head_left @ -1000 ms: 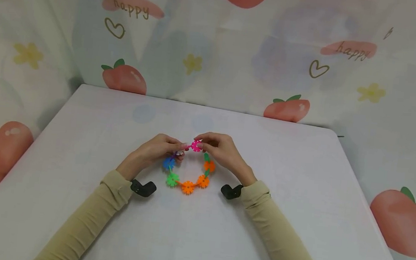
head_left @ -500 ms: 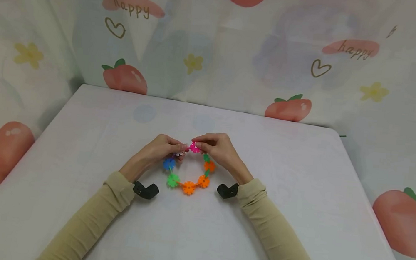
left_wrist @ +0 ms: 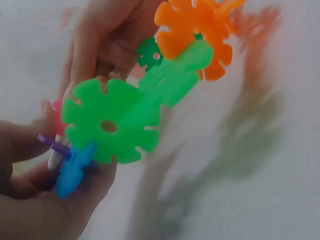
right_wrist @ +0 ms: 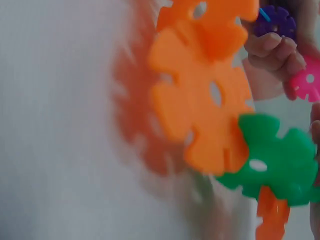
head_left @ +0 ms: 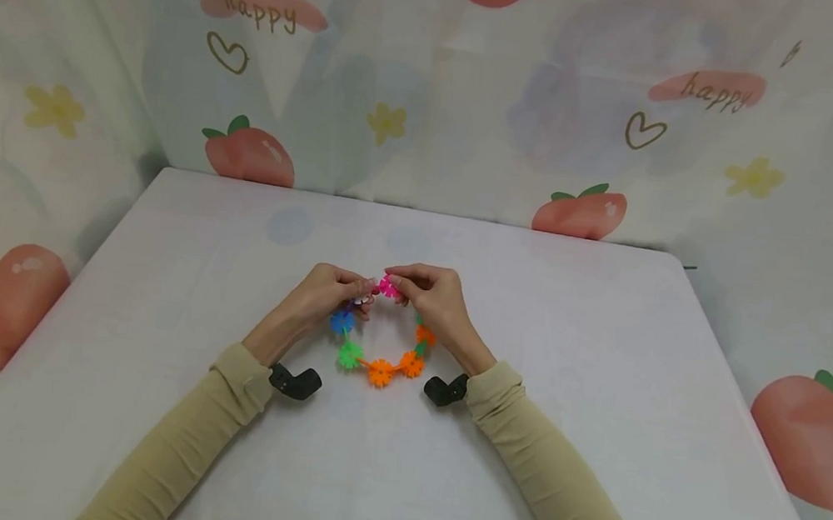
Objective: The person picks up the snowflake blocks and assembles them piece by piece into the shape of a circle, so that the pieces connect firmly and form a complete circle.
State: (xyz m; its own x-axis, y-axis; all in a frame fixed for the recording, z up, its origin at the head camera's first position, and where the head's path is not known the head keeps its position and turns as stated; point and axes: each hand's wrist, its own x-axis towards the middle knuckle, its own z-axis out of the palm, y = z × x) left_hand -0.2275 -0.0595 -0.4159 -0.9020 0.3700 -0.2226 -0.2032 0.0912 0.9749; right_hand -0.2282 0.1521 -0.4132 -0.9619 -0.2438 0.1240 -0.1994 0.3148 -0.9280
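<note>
A chain of interlocking plastic snowflake discs curves in a ring between my two hands. My left hand (head_left: 318,297) pinches the chain at its upper left, by a white disc (head_left: 363,298) partly hidden by the fingers. My right hand (head_left: 434,295) pinches a bright pink disc (head_left: 388,286) between thumb and fingers, close to the left fingertips. Below the left hand hang a blue disc (head_left: 342,321) and a light green disc (left_wrist: 132,137). Orange discs (head_left: 380,373) run along the near side, and dark green ones (right_wrist: 280,155) link up toward the right hand. A purple disc (right_wrist: 277,22) shows by the left fingers.
The ring is over a white-covered table (head_left: 381,474). A printed cloth backdrop (head_left: 468,114) rises behind the table and at both sides. Black wrist cameras (head_left: 295,382) sit at both cuffs, near the ring's lower sides.
My right hand has drifted slightly left with the pink disc, closer to the left fingers. The lower part of the ring has shifted a little right, and the right wrist has moved inward.
</note>
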